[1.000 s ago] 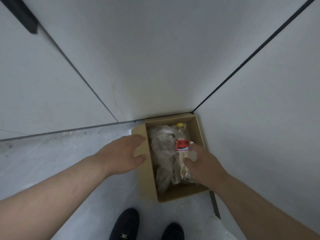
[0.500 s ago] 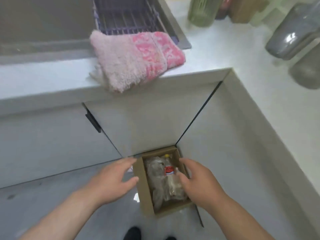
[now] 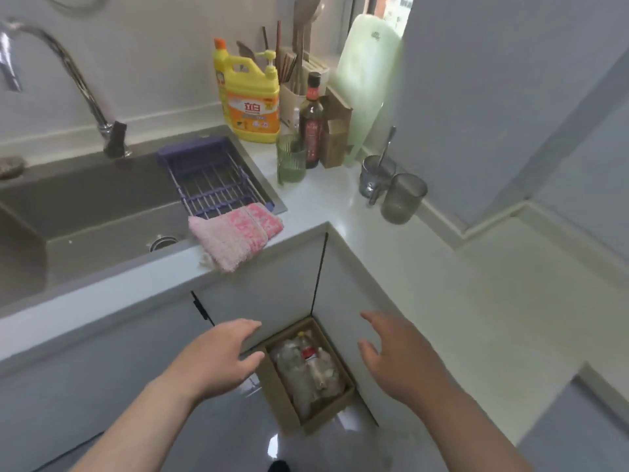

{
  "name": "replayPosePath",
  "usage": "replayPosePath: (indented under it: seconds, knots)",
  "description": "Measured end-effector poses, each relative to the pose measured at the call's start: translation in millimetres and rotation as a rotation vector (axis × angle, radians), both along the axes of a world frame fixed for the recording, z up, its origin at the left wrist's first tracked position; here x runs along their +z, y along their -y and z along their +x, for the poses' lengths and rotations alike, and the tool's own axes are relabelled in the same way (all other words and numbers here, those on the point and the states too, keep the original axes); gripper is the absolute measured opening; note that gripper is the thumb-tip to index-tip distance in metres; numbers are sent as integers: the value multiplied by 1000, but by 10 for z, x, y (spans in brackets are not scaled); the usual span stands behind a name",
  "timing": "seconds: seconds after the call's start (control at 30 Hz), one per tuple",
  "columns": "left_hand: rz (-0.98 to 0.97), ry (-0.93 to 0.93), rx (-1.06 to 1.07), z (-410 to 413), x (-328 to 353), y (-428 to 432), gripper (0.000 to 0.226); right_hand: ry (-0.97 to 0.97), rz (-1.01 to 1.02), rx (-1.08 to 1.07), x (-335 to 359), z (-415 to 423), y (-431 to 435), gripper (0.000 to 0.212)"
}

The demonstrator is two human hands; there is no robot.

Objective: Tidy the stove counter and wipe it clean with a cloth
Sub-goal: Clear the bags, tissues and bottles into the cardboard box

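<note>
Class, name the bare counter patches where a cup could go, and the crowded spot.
Bare: counter in front of the grey glasses; patch between green glass and pink cloth. Crowded: back corner around detergent jug and dark bottle.

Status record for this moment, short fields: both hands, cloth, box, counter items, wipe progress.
left hand: open, empty, over the box's left edge; contact unclear
right hand: open, empty, beside the box's right side
box: cardboard, on the floor in the cabinet corner, holds a bottle and clear plastic
cloth: pink, folded, on the counter edge by the sink, overhanging slightly
counter items: jug, dark bottle, green glass, grey cups
wipe: not yet begun
</note>
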State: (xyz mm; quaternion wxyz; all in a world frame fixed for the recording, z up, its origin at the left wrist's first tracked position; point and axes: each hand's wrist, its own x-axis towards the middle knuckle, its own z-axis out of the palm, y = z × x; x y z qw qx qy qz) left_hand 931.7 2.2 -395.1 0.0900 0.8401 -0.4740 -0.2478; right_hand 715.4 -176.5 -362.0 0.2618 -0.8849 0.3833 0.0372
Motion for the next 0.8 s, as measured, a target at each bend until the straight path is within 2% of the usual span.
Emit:
replayPosePath:
  seconds: [0.33,0.5,0.8]
  knots:
    - [-167,60,-246,-779,922,417,58,61,-105,-238,704,-1233,-271,50]
    - [-264,107,-369,-1537,1301,592,59,121,-130,-380,919,-2076,-510,48]
    - [-327,80,-604,-3107,1744,378,54,226,-138,-584,1192,-3593,-1290,48]
